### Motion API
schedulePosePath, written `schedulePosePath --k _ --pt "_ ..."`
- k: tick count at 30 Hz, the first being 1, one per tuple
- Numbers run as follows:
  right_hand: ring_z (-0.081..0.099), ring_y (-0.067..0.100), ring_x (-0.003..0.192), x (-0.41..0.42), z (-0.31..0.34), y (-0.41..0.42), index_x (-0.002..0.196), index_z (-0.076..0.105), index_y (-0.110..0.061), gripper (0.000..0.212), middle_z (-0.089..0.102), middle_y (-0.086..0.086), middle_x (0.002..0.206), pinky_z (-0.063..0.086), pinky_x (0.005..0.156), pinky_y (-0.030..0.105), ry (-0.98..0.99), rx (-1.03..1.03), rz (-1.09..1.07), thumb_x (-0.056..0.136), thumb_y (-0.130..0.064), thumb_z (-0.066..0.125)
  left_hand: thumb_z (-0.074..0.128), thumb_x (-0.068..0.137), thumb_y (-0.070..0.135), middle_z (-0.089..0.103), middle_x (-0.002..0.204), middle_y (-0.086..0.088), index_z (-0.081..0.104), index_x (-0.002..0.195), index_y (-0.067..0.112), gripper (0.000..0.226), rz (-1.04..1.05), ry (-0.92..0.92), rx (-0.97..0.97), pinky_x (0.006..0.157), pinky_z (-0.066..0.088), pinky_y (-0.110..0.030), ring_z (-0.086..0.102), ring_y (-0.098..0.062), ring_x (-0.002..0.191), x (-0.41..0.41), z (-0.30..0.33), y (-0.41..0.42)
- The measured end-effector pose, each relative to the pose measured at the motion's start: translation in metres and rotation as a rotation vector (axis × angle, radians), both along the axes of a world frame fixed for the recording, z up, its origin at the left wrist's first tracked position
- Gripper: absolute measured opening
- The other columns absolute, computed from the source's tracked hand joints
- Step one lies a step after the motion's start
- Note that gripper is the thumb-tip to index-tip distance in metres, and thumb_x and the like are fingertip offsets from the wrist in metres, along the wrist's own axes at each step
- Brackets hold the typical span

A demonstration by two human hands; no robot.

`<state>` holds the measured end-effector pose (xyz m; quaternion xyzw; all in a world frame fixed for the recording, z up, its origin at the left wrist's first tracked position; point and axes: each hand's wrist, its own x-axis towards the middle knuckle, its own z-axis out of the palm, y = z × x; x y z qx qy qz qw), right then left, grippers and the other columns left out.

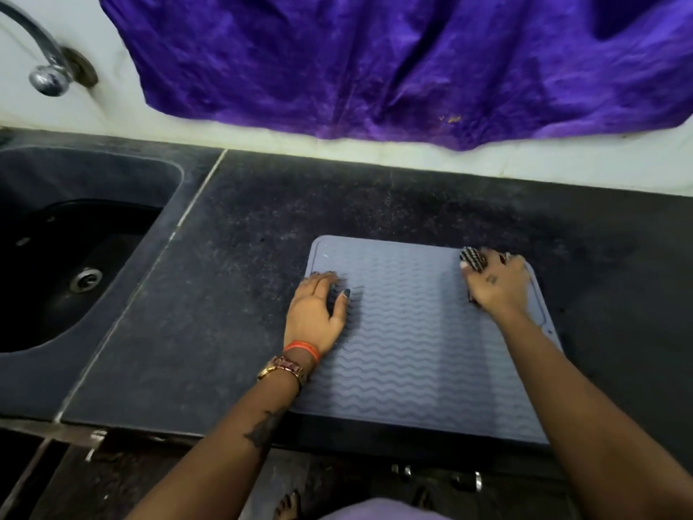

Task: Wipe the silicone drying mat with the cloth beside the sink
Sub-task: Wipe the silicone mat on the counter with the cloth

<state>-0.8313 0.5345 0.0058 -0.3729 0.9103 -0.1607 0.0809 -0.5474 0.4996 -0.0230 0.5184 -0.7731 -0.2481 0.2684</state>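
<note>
A grey-blue silicone drying mat (412, 350) with a wavy ridge pattern lies flat on the dark counter, to the right of the sink. My left hand (318, 313) rests flat on the mat's left edge, fingers straight. My right hand (498, 283) is near the mat's far right corner and grips a bunched black-and-white patterned cloth (473, 258), which presses on the mat. Most of the cloth is hidden under my fingers.
A black sink (56, 272) with a metal drain sits at the left, with a chrome tap (45, 69) above it on the white wall. A purple fabric (393, 61) hangs over the wall behind the dark counter (232, 294). The counter's front edge runs just below the mat.
</note>
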Motion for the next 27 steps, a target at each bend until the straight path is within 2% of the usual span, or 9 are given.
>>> schedulePosePath --k 5,9,11,15,17,21,25,27 --pt "0.035 0.041 0.117 0.047 -0.023 0.013 0.141 0.034 -0.022 0.056 0.032 0.023 0.135 0.034 0.097 0.048 0.251 -0.034 0.100 0.092 -0.048 0.041 0.053 0.092 0.025 0.054 0.133 -0.011 0.053 0.126 0.006 0.040 0.006 0.004 -0.013 0.110 0.031 -0.040 0.042 -0.028 0.128 0.000 -0.001 0.000" --pt "0.034 0.038 0.116 0.032 -0.012 -0.006 0.139 0.035 -0.023 0.054 0.029 0.020 0.134 0.039 0.094 0.045 0.096 0.005 0.066 0.092 -0.049 0.041 0.053 0.091 0.025 0.054 0.132 -0.010 0.054 0.125 0.007 0.038 0.013 0.023 -0.016 0.110 0.032 -0.038 0.043 -0.027 0.127 0.000 -0.001 0.000" --pt "0.035 0.038 0.119 0.036 -0.010 -0.015 0.138 0.036 -0.027 0.053 0.029 0.019 0.135 0.040 0.094 0.045 -0.002 -0.042 0.042 0.090 -0.048 0.045 0.049 0.091 0.029 0.055 0.131 -0.010 0.055 0.123 0.007 0.040 0.010 0.025 -0.017 0.109 0.034 -0.039 0.044 -0.027 0.126 0.000 0.000 0.001" --pt "0.036 0.037 0.114 0.072 -0.022 -0.009 0.138 0.035 -0.029 0.051 0.033 0.019 0.131 0.041 0.090 0.046 0.218 -0.056 0.133 0.090 -0.044 0.045 0.042 0.086 0.037 0.054 0.131 -0.010 0.054 0.124 0.007 0.050 0.014 0.033 -0.009 0.109 0.034 -0.041 0.043 -0.027 0.127 -0.001 0.003 0.003" --pt "0.035 0.037 0.115 0.070 -0.021 -0.017 0.136 0.036 -0.028 0.050 0.032 0.019 0.131 0.041 0.089 0.045 0.182 -0.050 0.115 0.089 -0.040 0.047 0.042 0.086 0.037 0.054 0.132 -0.010 0.054 0.125 0.007 0.051 0.017 0.043 -0.011 0.110 0.033 -0.040 0.042 -0.026 0.128 -0.001 0.004 0.004" --pt "0.039 0.035 0.117 0.077 -0.010 -0.039 0.138 0.034 -0.030 0.054 0.030 0.017 0.134 0.045 0.089 0.041 -0.059 -0.148 0.072 0.088 -0.043 0.051 0.041 0.087 0.039 0.052 0.135 -0.008 0.053 0.126 0.008 0.051 0.012 0.054 -0.017 0.109 0.034 -0.041 0.042 -0.023 0.129 -0.001 0.003 0.003" --pt "0.036 0.032 0.113 0.115 -0.020 -0.037 0.138 0.031 -0.036 0.050 0.032 0.015 0.131 0.043 0.088 0.042 0.183 -0.087 0.251 0.090 -0.041 0.045 0.040 0.087 0.041 0.048 0.138 -0.005 0.050 0.129 0.010 0.054 0.011 0.072 -0.015 0.110 0.033 -0.039 0.040 -0.020 0.130 -0.001 0.002 0.003" --pt "0.035 0.033 0.116 0.111 -0.018 -0.046 0.134 0.035 -0.034 0.047 0.030 0.015 0.134 0.044 0.087 0.042 0.125 -0.073 0.229 0.089 -0.036 0.048 0.039 0.087 0.043 0.046 0.140 -0.004 0.047 0.132 0.011 0.056 0.004 0.071 -0.019 0.111 0.032 -0.039 0.039 -0.019 0.131 -0.002 0.001 0.003"
